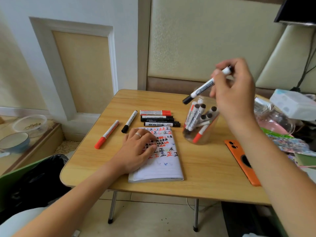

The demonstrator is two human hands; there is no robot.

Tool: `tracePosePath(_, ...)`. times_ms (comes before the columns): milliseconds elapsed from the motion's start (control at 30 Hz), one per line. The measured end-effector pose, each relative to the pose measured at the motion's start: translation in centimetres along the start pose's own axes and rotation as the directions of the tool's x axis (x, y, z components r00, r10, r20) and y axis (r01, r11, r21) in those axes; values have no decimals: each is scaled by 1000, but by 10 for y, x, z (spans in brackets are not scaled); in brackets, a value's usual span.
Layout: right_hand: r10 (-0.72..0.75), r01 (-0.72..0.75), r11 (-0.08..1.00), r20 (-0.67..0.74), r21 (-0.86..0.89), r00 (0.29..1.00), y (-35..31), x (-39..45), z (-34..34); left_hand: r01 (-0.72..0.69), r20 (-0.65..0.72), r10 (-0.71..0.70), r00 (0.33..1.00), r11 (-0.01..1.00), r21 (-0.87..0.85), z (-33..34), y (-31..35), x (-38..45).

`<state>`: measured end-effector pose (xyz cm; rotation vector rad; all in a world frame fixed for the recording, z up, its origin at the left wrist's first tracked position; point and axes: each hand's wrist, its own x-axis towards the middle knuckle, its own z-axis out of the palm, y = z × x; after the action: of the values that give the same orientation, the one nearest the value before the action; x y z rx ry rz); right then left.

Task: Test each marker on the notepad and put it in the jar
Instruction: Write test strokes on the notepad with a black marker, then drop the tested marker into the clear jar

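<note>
Overhead, a white-barrelled marker with a black cap [203,87] is hanging tilted above the clear plastic jar of markers [200,124], pinched in the right hand [234,89]. Flat-fingered, the left hand [138,147] is pressing the scribbled white notepad [162,161] on the wooden folding table [205,171].

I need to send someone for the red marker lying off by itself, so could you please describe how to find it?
Start at the light wooden folding table and find the white scribbled notepad under the left hand. Left of it lies a white marker with a red cap, angled, farthest left of all loose markers.
</note>
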<state>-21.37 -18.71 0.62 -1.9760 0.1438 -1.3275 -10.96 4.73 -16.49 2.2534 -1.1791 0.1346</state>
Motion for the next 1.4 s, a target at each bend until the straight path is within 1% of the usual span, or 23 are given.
tracePosePath(67, -95, 84, 986, -71, -143, 993, -1, 19, -11, 12, 8, -12, 1000, 1000, 16, 1, 0, 0)
tracePosePath(100, -138, 119, 973, -85, -199, 987, -1, 26, -14, 19, 14, -19, 1000, 1000, 22, 1, 0, 0)
tracePosePath(200, -210, 181, 937, -65, -299, 976, 3, 35, -17, 36, 9, -36, 999, 999, 25, 1, 0, 1)
tracePosePath(267, -204, 180, 922, -33, -343, 978, 10, 35, -15, 36, 2, -37, 999, 999, 22, 0, 0, 1)
tracePosePath(400, -89, 124, 868, 95, -480, 992, 26, 29, -9, 7, 46, -8, 999, 1000, 17, -2, -1, 2)
tracePosePath(533, -117, 160, 819, 114, -552, 987, 26, 26, -6, 13, 129, -17, 992, 999, 32, -5, 2, 4)
tracePosePath(667, -138, 178, 810, 114, -559, 984, 24, 26, -5, 27, 148, -35, 988, 998, 56, -6, 4, 5)
tracePosePath(733, -76, 170, 798, 183, -579, 980, 31, 22, -3, 28, 150, -37, 988, 998, 60, -6, 4, 4)
tracePosePath(800, 33, 158, 757, 280, -634, 960, 38, 16, 0, 24, 155, -33, 987, 998, 57, -7, 3, 4)
tracePosePath(900, 111, 228, 671, 400, -705, 910, 37, 12, 3, 21, 181, -27, 983, 999, 39, -8, -1, 5)
tracePosePath(967, 166, 305, 592, 483, -746, 860, 33, 11, 6, 16, 206, -19, 978, 1000, 18, -10, -2, 9)
tracePosePath(1000, 198, 333, 561, 513, -758, 835, 32, 10, 7, 18, 217, -19, 976, 1000, 6, -11, -2, 11)
tracePosePath(1033, 218, 336, 550, 519, -765, 826, 33, 9, 9, 21, 223, -19, 975, 1000, -6, -12, -2, 12)
tracePosePath(1067, 209, 322, 556, 503, -767, 838, 35, 8, 10, 26, 221, -21, 975, 999, -20, -13, -2, 13)
tracePosePath(1100, 161, 303, 573, 468, -761, 869, 36, 7, 11, 32, 209, -24, 978, 999, -32, -13, -2, 12)
tracePosePath(1133, 77, 299, 592, 422, -748, 903, 38, 6, 13, 37, 188, -28, 982, 998, -43, -12, -2, 11)
tracePosePath(1167, -42, 325, 603, 377, -728, 925, 37, 3, 15, 42, 166, -33, 986, 998, -52, -10, -2, 10)
tracePosePath(1200, -173, 371, 604, 339, -705, 925, 34, -1, 18, 50, 149, -41, 988, 997, -61, -9, -2, 9)
tracePosePath(1267, -398, 493, 590, 300, -640, 867, 25, -9, 29, 70, 119, -60, 991, 994, -84, -6, -1, 9)
tracePosePath(1300, -459, 554, 583, 321, -594, 828, 22, -14, 37, 77, 103, -67, 992, 992, -97, -5, 0, 9)
tracePosePath(1333, -496, 611, 579, 363, -540, 789, 19, -18, 45, 80, 84, -71, 994, 991, -111, -4, 1, 9)
tracePosePath(1367, -496, 649, 588, 419, -482, 760, 19, -23, 55, 80, 65, -72, 995, 989, -121, -3, 1, 9)
tracePosePath(1400, -445, 653, 619, 490, -436, 749, 20, -27, 64, 84, 51, -78, 996, 988, -127, -3, 1, 9)
